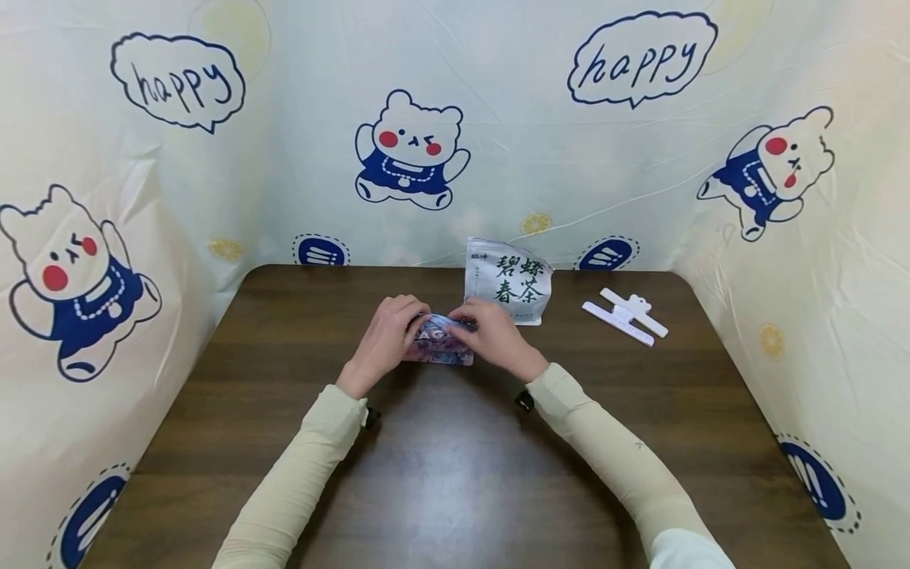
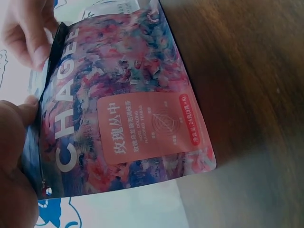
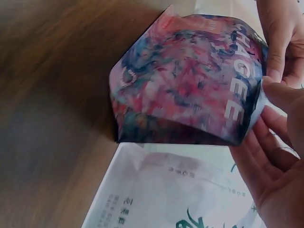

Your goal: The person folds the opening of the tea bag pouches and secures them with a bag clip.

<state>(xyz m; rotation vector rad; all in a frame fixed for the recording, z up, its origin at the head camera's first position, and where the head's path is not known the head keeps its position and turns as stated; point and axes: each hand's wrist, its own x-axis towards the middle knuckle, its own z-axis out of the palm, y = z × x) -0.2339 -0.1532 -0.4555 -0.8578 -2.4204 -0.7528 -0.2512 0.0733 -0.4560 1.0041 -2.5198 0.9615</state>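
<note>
Bear-print drapes (image 1: 306,150) — brown table (image 1: 441,498)

1 left hand (image 1: 386,330), 1 right hand (image 1: 495,330), 1 colourful pouch (image 2: 123,97), 1 white pouch (image 1: 508,281) and 2 white bars (image 1: 617,323) show. Printed bears (image 1: 408,175) number 3, speech bubbles (image 1: 178,83) 2.

In the head view, we find the bare left hand (image 1: 388,336) and bare right hand (image 1: 496,338) hiding the upper corners of the pink-and-blue mottled pouch (image 1: 442,356) and part of its white lettering; we cannot see inside it. The left wrist view's left edge cuts off the left hand. The right wrist view's bottom edge crops the white, dark-lettered pouch (image 3: 173,190), its small print blurred. Lettering on the white plastic bars (image 1: 618,324) is too small for us to read.
</note>
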